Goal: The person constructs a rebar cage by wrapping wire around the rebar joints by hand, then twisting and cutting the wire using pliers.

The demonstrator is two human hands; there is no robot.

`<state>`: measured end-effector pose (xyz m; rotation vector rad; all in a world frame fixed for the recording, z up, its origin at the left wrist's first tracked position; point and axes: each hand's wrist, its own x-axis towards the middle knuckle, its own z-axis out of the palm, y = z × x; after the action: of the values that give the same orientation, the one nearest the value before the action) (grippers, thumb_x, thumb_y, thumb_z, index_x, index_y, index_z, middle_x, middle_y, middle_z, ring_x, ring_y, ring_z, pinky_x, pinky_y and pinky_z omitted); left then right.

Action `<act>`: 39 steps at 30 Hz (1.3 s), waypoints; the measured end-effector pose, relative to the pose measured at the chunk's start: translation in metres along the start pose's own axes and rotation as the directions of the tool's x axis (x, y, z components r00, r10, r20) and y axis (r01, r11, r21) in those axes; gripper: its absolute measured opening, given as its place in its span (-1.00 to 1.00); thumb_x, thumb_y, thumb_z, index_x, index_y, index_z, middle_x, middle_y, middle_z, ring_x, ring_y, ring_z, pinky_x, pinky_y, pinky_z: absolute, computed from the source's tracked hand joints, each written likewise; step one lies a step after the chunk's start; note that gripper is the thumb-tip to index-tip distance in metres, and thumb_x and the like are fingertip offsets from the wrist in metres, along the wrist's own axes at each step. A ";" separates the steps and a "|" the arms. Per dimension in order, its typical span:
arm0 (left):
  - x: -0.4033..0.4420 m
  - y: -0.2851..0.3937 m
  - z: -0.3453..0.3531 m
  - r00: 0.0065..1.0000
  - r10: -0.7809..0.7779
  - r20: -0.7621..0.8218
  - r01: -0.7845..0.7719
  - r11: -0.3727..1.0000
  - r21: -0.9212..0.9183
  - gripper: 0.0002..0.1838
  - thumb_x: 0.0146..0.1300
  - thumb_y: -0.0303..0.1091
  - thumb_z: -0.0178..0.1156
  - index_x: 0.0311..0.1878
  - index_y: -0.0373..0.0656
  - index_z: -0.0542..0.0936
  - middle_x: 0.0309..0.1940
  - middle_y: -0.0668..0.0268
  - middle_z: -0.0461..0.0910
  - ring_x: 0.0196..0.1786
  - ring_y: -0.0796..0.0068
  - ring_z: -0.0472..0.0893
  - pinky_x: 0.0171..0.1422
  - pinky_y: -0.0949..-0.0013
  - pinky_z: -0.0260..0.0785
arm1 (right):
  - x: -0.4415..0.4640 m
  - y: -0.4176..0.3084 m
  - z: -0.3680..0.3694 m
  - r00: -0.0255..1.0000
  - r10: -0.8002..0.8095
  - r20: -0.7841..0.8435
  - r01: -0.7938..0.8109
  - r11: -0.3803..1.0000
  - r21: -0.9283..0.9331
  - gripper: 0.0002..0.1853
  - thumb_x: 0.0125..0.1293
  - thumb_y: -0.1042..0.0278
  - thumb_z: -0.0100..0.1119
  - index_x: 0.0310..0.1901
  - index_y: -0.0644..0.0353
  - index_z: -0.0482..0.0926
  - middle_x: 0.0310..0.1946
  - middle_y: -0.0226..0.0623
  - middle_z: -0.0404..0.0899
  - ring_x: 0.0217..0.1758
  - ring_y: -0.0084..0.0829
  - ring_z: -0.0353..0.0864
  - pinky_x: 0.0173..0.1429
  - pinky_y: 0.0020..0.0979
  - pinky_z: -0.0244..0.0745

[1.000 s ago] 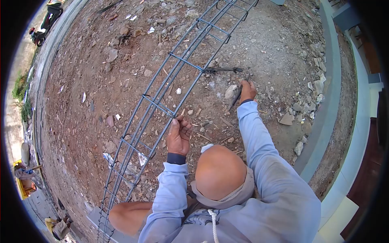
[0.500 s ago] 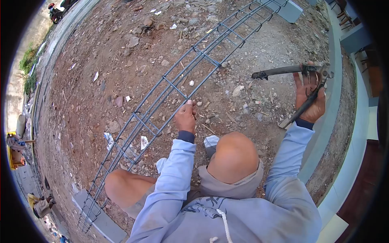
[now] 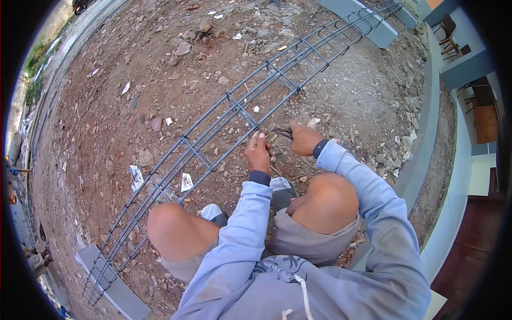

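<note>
A long rebar cage (image 3: 209,154) of bars and square stirrups runs diagonally past my knees. My left hand (image 3: 258,156) is closed at its near edge, thumb and fingers pinched at a crossing of bar and stirrup; any thin wire in the fingertips is too small to make out. My right hand (image 3: 305,140) is wrapped around dark metal pincers (image 3: 282,132), their jaws pointing left toward that same crossing, just right of my left fingertips. Most of the pincers' handles are hidden in my fist.
Grey blocks prop up the cage, one at the lower left (image 3: 125,296) and one at the upper right (image 3: 373,29). Stony, littered soil (image 3: 160,85) surrounds my feet. A low concrete edge (image 3: 421,138) and a tiled porch lie to the right, with chairs (image 3: 450,34) beyond.
My right hand has come left from the far right, closing on the pincers, which lay spread open across the open palm before. My left hand stays by the same crossing.
</note>
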<state>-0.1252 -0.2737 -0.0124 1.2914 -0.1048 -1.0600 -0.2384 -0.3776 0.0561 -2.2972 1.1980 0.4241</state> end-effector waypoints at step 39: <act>0.003 -0.003 -0.007 0.973 -0.173 0.153 0.208 0.946 -0.249 -0.68 0.28 -0.22 0.09 0.00 -0.20 0.55 -0.49 0.34 0.58 -0.57 0.67 0.42 -0.47 0.55 0.28 | 0.007 -0.061 -0.001 0.982 0.015 -0.190 -0.135 0.758 -0.638 -0.64 0.13 0.28 0.02 -0.17 0.43 0.54 -0.26 0.07 0.58 -0.15 -0.01 0.60 -0.05 -0.07 0.49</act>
<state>-0.1206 -0.2702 -0.0185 1.0047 0.0644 -1.2783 -0.1842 -0.3532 0.0717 -2.9315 1.3898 0.7891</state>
